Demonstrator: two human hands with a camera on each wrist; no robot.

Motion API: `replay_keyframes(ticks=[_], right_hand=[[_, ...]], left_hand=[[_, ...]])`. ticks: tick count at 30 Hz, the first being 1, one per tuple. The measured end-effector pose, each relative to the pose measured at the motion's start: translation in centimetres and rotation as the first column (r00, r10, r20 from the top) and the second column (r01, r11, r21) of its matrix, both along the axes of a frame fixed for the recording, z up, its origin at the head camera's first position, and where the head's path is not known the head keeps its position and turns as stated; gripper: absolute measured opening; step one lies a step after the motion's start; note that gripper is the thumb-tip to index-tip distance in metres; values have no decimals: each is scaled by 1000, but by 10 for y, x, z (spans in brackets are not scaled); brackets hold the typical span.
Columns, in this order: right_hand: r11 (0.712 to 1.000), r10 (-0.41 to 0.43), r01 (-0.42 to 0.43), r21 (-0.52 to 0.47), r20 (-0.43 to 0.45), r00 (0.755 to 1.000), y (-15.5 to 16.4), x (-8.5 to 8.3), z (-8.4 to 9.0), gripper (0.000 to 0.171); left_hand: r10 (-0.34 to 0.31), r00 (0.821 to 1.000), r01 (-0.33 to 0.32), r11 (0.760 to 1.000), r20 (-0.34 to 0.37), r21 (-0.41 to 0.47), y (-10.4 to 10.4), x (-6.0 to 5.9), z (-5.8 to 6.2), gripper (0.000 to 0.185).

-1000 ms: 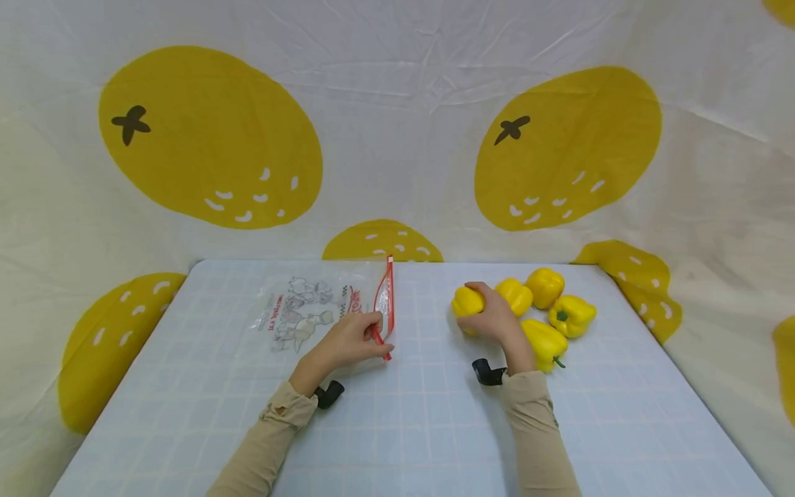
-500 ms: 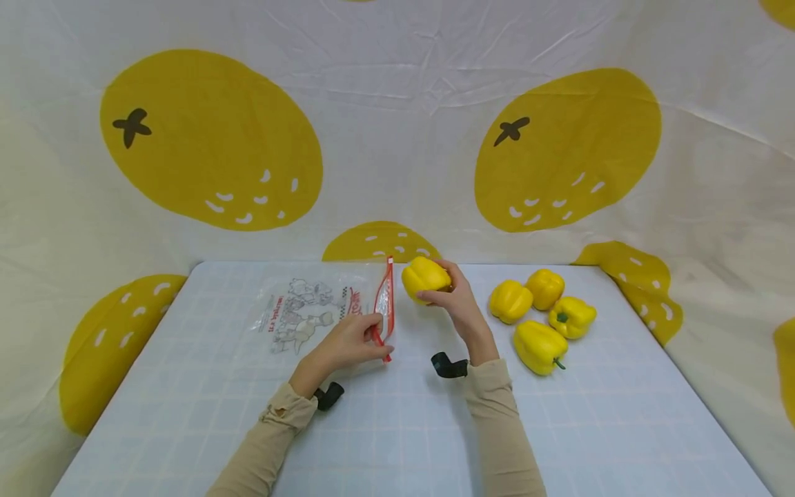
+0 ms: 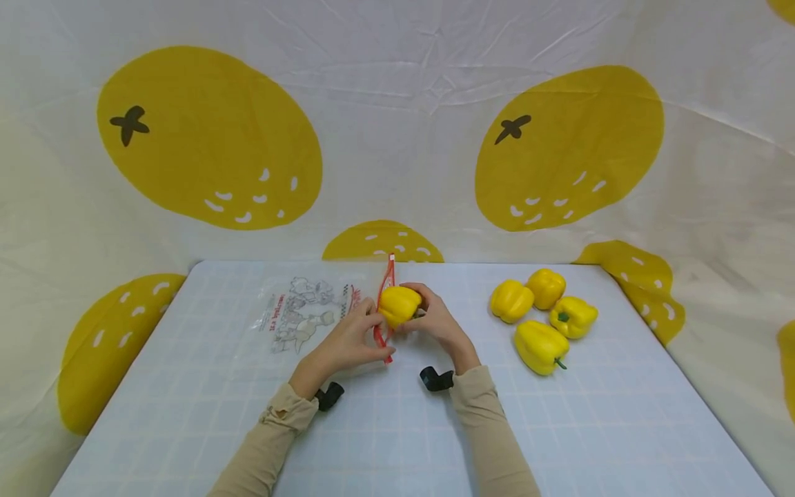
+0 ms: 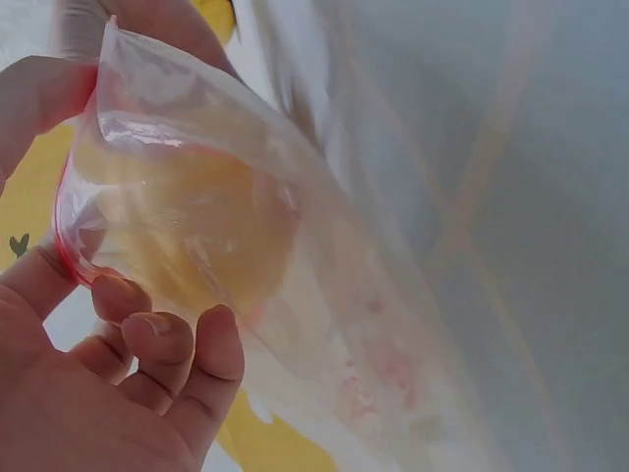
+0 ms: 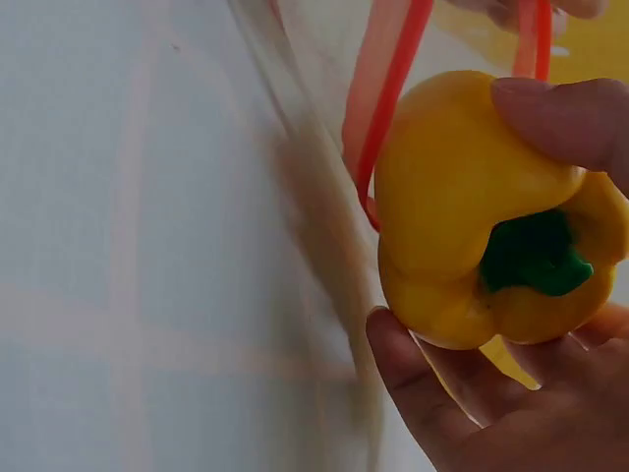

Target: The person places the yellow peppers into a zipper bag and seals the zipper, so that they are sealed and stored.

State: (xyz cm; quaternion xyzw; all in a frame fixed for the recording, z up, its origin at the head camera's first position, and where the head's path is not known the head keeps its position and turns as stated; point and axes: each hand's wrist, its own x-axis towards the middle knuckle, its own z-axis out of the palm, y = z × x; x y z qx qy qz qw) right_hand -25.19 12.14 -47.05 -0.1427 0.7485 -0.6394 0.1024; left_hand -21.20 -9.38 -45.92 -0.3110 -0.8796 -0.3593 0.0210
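A clear zip bag (image 3: pixel 304 314) with a red zip edge and printed drawings lies flat on the table, its mouth facing right. My left hand (image 3: pixel 344 339) pinches the near part of that red edge (image 4: pixel 65 221) and keeps the mouth apart. In my right hand (image 3: pixel 442 324) is a yellow bell pepper (image 3: pixel 398 305), gripped between thumb and fingers at its stem end. The pepper's green stem (image 5: pixel 536 258) points back toward the right palm. Its blunt end is at the bag's mouth, and in the left wrist view its yellow shape shows through the plastic.
Several more yellow bell peppers stand grouped at the right: one (image 3: pixel 512 301), another behind (image 3: pixel 546 288), one with its stem facing forward (image 3: pixel 573 317), and the nearest lying on its side (image 3: pixel 541 347). A patterned curtain (image 3: pixel 397 138) hangs behind the table (image 3: pixel 596 428).
My right hand has lifted one pepper from the group and carried it left to the bag's red mouth. My left hand has stayed in place on the bag's edge.
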Motion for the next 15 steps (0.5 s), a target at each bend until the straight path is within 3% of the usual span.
replay_keyframes(ticks=[5,15], right_hand=[[998,17,-15,67,-33,999,-6,-1,-3,82],[991,-119,119,68,-12,993,-20,0,-5,72]], left_hand=[[-48,998,49,998,-43,29,0,1,-1,35],[-100,994,100,995,-54,-3,1,0,-3,37]])
